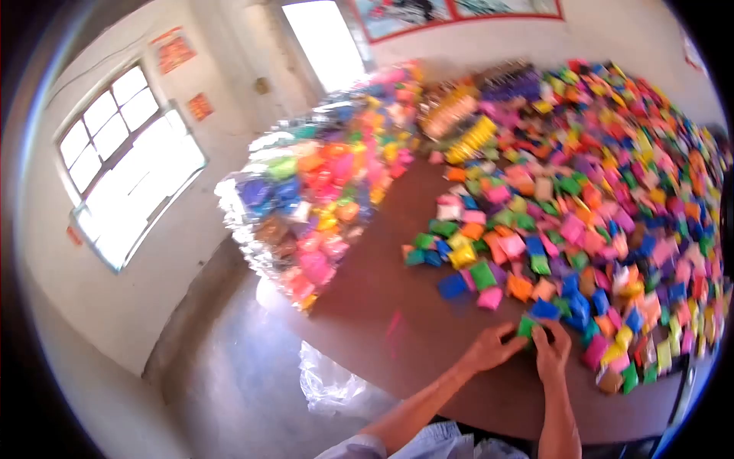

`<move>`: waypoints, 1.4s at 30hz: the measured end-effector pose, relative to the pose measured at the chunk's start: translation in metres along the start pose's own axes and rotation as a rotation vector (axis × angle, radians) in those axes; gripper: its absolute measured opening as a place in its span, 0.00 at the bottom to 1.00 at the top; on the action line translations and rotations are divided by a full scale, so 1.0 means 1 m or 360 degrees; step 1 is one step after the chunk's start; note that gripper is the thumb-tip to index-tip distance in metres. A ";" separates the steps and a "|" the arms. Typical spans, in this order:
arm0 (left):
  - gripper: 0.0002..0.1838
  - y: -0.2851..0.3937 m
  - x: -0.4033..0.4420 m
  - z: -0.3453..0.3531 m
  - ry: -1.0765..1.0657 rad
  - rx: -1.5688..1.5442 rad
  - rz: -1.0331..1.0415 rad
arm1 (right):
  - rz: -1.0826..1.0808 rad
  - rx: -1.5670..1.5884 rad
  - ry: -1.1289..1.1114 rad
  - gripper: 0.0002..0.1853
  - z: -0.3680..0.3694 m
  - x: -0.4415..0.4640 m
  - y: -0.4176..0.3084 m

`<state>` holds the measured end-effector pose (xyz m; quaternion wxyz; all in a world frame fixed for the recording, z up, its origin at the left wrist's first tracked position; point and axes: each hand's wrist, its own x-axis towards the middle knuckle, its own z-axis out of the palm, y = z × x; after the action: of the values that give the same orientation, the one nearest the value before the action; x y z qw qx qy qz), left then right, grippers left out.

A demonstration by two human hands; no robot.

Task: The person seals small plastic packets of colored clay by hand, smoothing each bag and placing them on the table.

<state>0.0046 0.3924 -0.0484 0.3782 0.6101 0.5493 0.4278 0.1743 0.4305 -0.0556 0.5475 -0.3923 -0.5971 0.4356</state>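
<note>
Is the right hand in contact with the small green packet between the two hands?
Touching. The head view shows the right hand with its fingers against the near right edge of the green packet.

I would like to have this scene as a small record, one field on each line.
Left hand: left hand holds the small green packet
Right hand: right hand on the same packet
Surface: brown table
Right side: large pile of loose colourful packets
Left side: colourful packets in shiny clear wrapping
Beyond near-left edge: crumpled clear plastic
</note>
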 end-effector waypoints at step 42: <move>0.09 -0.003 0.000 0.003 0.0192 -0.0495 -0.0205 | 0.0156 0.0013 -0.0236 0.06 -0.003 -0.002 -0.003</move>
<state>0.0061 0.3930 -0.0517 0.4610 0.4810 0.5361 0.5184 0.1772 0.4282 -0.0535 0.4813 -0.3855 -0.6143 0.4924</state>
